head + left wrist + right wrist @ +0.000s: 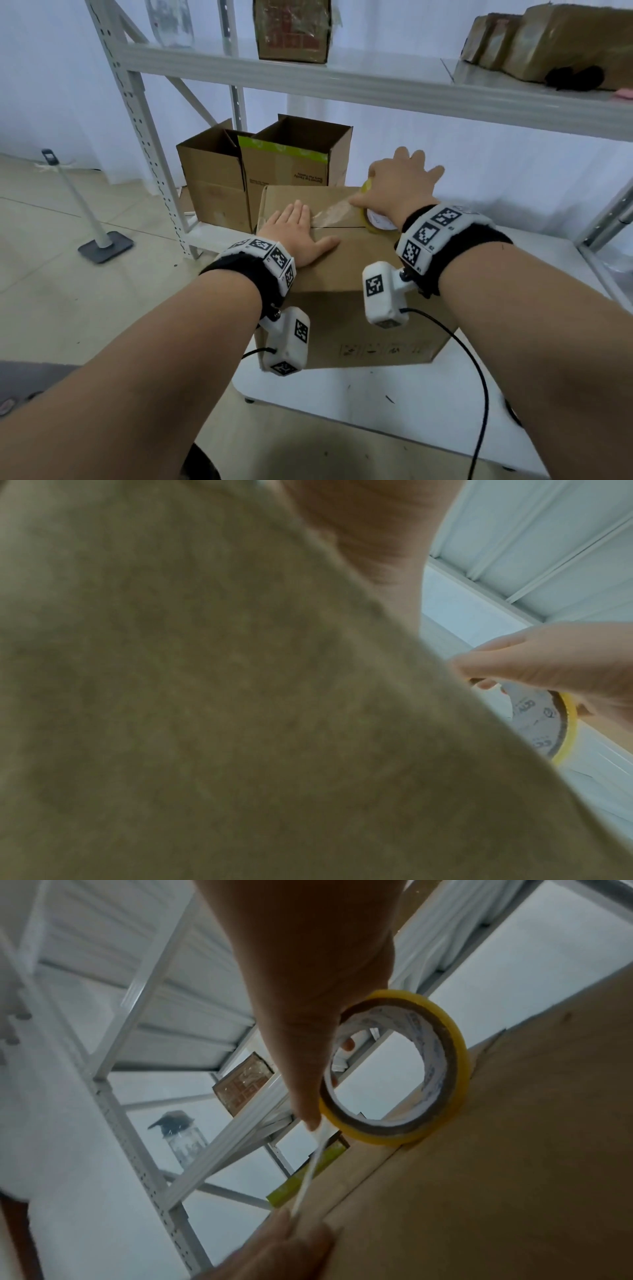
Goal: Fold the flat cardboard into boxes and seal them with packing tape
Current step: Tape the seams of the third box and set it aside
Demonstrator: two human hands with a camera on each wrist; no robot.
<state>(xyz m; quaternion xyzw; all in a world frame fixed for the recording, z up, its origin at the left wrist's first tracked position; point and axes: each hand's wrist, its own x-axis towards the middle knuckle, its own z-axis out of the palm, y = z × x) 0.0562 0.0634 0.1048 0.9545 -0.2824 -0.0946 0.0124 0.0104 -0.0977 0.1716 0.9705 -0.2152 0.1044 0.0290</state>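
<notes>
A closed brown cardboard box (346,274) stands on the low white table (394,411). My left hand (298,229) lies flat on its top, fingers straight, pressing the end of a clear tape strip (334,210) over the centre seam. My right hand (397,186) grips a yellow-edged tape roll (371,219) standing on the box top near the far right edge. In the right wrist view the thumb lies against the tape roll (394,1069), a fingertip shows inside its core, and the tape strip (310,1169) stretches taut down to my left fingers (274,1240). The left wrist view is mostly blurred cardboard (205,696).
Two open-topped cardboard boxes (260,171) stand behind on the lower rack shelf, one with a green flap. A white metal rack (137,102) carries wrapped parcels (548,41) above. A floor stand (99,236) is at the left. A black cable (479,377) trails over the table.
</notes>
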